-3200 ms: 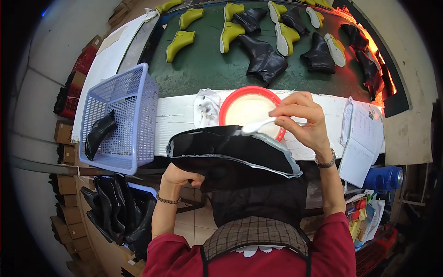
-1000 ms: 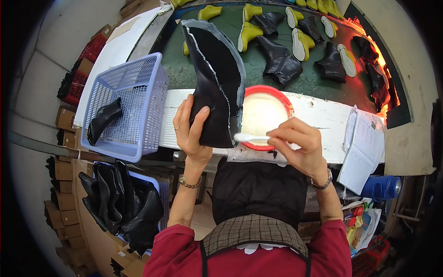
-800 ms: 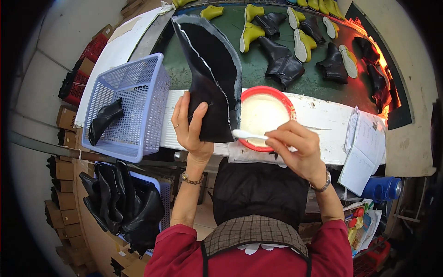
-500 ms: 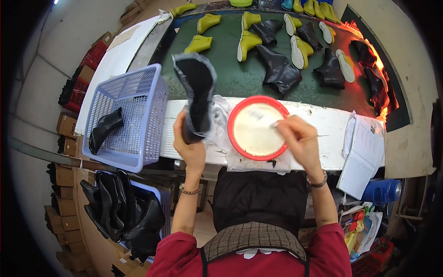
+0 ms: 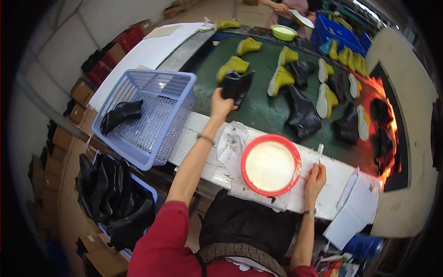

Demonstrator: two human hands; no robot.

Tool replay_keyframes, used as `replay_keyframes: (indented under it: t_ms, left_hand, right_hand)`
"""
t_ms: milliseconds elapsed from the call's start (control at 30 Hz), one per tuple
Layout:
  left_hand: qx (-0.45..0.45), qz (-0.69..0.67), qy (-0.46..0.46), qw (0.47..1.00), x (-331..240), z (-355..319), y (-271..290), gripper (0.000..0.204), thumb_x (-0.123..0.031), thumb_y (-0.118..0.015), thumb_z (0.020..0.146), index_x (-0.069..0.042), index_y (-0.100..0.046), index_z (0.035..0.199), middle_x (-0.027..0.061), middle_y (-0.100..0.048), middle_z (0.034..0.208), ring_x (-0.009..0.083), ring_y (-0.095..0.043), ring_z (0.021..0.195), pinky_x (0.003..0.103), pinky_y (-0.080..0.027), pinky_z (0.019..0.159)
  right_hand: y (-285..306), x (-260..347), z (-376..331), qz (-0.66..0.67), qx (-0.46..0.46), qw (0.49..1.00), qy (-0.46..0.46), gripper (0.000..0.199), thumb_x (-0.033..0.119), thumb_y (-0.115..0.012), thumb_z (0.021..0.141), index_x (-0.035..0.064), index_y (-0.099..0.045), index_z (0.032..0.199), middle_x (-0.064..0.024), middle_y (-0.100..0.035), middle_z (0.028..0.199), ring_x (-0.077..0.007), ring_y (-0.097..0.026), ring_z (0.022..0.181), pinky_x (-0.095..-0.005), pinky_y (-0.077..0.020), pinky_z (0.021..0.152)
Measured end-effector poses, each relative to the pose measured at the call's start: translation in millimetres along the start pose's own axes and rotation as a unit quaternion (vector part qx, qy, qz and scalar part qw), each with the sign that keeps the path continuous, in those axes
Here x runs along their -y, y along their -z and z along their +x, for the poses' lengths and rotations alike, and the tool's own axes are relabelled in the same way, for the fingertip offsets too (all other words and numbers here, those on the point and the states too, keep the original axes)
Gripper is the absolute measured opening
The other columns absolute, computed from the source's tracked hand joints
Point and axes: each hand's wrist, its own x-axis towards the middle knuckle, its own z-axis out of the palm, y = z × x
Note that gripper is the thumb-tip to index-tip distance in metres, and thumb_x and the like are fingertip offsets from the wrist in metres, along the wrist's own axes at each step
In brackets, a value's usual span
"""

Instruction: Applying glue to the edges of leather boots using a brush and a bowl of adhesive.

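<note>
My left hand (image 5: 223, 106) reaches out over the green surface with its fingers closed around a black leather boot upper (image 5: 237, 88). The upper is beside yellow shoe pieces at the surface's near left. In my right hand (image 5: 315, 180) is a slim white brush (image 5: 320, 151), pointing up; its bristles are hard to make out. That hand is just right of a red-rimmed bowl (image 5: 270, 165) of cream-white liquid. A stained white cloth (image 5: 232, 145) lies to the bowl's left.
Yellow shoe pieces (image 5: 280, 82) and black uppers (image 5: 302, 115) lie on the green conveyor (image 5: 258, 108), which runs into an orange-glowing opening (image 5: 390, 134). A blue basket (image 5: 180, 99) holds one upper; more uppers (image 5: 113, 194) fill a lower basket. Another person's hand (image 5: 280, 7) works across the table.
My left hand has carried the boot upper forward from beside the bowl to over the conveyor. My right hand has moved the brush from above the bowl to its right side. The view has shifted.
</note>
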Motion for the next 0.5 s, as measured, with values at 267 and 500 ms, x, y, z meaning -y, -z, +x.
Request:
replay_keyframes:
  t_ms: [267, 500]
  left_hand:
    - [0.161, 0.558, -0.175, 0.795, -25, 55, -10, 0.064, -0.017, -0.084, 0.07, -0.018, -0.064, 0.131, 0.0145, -0.064, 0.124, 0.0389, -0.057, 0.125, 0.051, -0.05, 0.104]
    - [-0.148, 0.651, -0.202, 0.717, -140, 50, 247, 0.056, -0.023, -0.08, 0.081, -0.013, -0.064, 0.134, 0.0182, -0.066, 0.133, 0.0368, -0.062, 0.124, 0.048, -0.051, 0.103]
  right_hand:
    - [-1, -1, -2, 0.019, 0.001, 1.0, 0.012, 0.017, 0.022, -0.055, 0.11, 0.0065, -0.058, 0.105, 0.0062, -0.046, 0.072, 0.0006, -0.036, 0.053, -0.018, -0.0271, 0.043]
    - [-5, 6, -6, 0.022, 0.008, 1.0, 0.001, 0.017, 0.022, -0.056, 0.11, 0.0067, -0.058, 0.105, 0.007, -0.046, 0.072, 0.0012, -0.034, 0.051, -0.017, -0.0259, 0.041]
